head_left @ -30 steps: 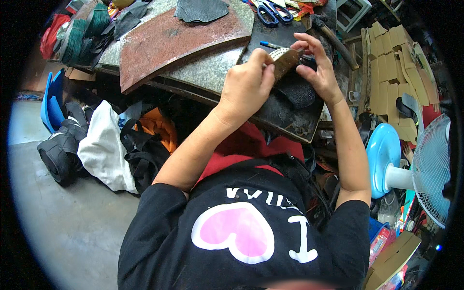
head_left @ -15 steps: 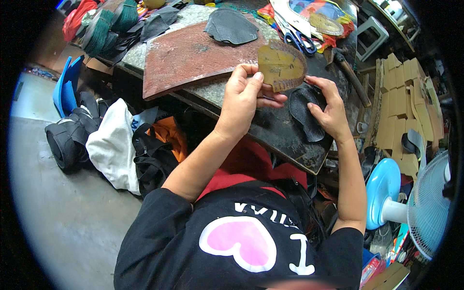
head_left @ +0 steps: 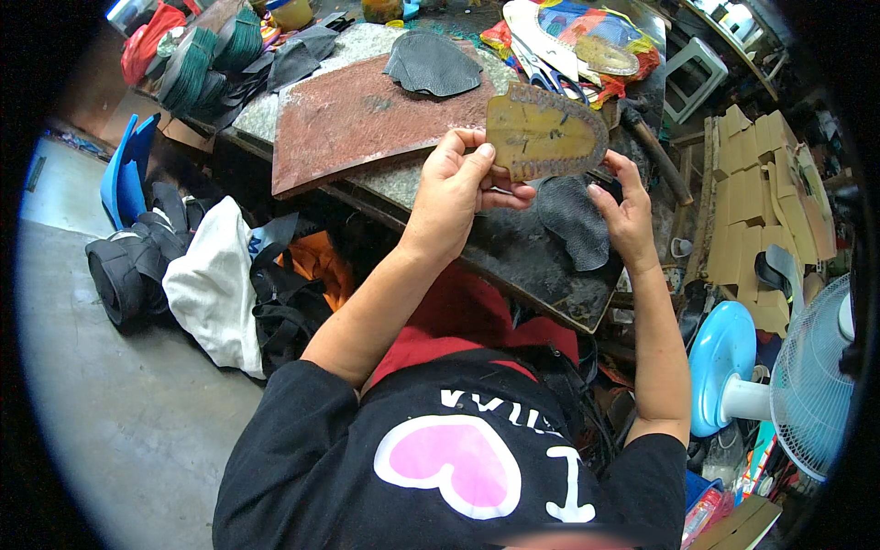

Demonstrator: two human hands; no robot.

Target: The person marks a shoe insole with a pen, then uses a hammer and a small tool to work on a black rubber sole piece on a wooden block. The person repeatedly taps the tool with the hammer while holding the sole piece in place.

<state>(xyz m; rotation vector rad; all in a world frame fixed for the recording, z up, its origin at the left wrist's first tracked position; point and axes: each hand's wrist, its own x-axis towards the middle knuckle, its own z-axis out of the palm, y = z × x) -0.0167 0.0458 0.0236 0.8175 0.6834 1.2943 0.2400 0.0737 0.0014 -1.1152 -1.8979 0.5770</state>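
My left hand (head_left: pixel 447 203) pinches the straight end of an amber, see-through template (head_left: pixel 548 134) with a rounded far end and a notched rim. It is held above the table, its broad face toward me. Beside the rounded end is my right hand (head_left: pixel 631 218), fingers curved and apart; an index fingertip is at the template's edge, and whether it touches I cannot tell. Below, on the dark tabletop (head_left: pixel 541 268), lies a black leather piece (head_left: pixel 577 227), partly hidden by the template. Another black leather piece (head_left: pixel 433 64) rests on the reddish-brown board (head_left: pixel 353 124).
Blue-handled scissors (head_left: pixel 548 82), a second amber template (head_left: pixel 607 55) and a hammer-like tool (head_left: pixel 662 156) lie at the far right of the table. Green twine spools (head_left: pixel 194 69) sit far left. A white fan (head_left: pixel 811 376) and blue round stool (head_left: pixel 724 367) stand at right.
The template has turned to show more of its face, its rounded end shifting right. My right hand has moved slightly, its thumb no longer over the leather piece below.
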